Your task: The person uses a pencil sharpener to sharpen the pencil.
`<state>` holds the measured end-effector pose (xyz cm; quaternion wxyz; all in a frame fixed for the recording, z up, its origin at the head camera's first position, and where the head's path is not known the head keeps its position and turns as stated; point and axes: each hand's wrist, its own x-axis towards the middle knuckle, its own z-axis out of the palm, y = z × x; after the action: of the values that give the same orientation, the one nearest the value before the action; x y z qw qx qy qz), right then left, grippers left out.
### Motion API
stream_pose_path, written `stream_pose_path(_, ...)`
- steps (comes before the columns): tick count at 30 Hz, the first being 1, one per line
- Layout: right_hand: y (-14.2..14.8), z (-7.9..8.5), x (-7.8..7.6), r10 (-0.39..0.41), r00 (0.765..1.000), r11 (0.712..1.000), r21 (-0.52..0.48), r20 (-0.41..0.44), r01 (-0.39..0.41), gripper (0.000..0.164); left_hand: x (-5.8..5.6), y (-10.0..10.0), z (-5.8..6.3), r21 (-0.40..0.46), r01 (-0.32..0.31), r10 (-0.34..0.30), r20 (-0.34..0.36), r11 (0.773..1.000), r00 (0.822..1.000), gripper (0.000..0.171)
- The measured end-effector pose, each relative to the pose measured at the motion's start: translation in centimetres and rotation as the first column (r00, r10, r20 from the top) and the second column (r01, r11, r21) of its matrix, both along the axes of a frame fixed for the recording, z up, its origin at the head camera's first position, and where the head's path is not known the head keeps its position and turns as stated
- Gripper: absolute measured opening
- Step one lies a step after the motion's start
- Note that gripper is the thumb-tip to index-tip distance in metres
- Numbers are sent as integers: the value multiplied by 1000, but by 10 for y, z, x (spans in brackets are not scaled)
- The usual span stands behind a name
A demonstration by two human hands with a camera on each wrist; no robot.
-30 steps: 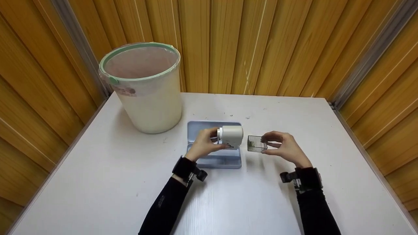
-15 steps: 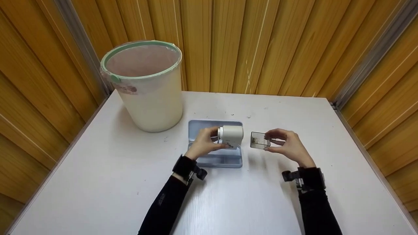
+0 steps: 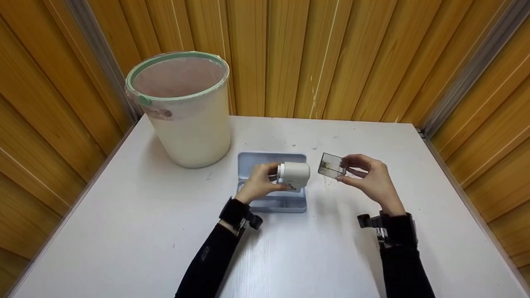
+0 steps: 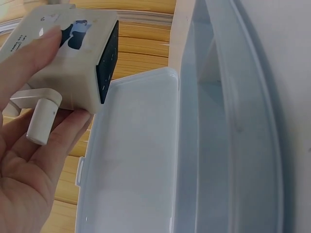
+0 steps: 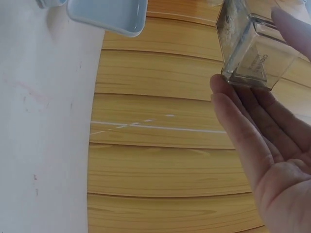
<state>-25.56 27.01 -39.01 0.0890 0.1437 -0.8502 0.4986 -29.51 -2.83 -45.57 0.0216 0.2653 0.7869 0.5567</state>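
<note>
My left hand grips a cream hand-crank pencil sharpener above the table, thumb on its printed side. Its white crank hangs beside the palm in the left wrist view, and the dark slotted face points away from the hand. To the right, my right hand pinches a clear shavings drawer between thumb and fingers, tilted, with a small dark residue inside. A gap separates drawer and sharpener. Beneath the left hand lies a light blue pencil case with its lid open; the hand and sharpener cover part of it.
A tall cream trash bin with a green rim and a clear liner stands at the back left. Small dark specks dot the white table behind the pencil case. Wood-look panels enclose the back and sides.
My right hand has moved the shavings drawer a little up and to the right, away from the sharpener, and tilted it. The left hand holds the sharpener in nearly the same place.
</note>
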Motion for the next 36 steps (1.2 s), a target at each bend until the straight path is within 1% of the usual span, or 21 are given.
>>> stream_pose_path(4,-13,15,0,-23,999,1000,0,-25,23,50,1,3,-3,-1,20,-20,-2,1000,1000,57)
stream_pose_path(8,-32,36,-9,-25,998,1000,18,-63,26,49,1,6,-6,15,46,-46,3,999,999,56)
stream_pose_path(13,-67,70,-28,0,991,999,33,-134,4,48,0,9,-8,27,78,-77,-20,997,997,54)
stream_pose_path(15,-84,83,-36,20,989,999,37,-148,-15,48,-1,9,-9,25,83,-83,-29,996,996,52)
stream_pose_path(20,-129,108,-55,71,983,997,35,-170,-66,48,0,7,-10,23,94,-94,-13,995,995,53)
stream_pose_path(26,-179,127,-73,112,976,992,80,-186,-99,48,3,4,-13,4,86,-86,-4,996,996,52)
stream_pose_path(32,-222,139,-85,123,982,992,60,-144,-115,48,7,0,-17,-32,57,-57,-24,998,998,52)
stream_pose_path(36,-249,143,-91,120,983,992,61,-136,-113,47,9,-3,-20,-10,76,-76,-35,997,996,51)
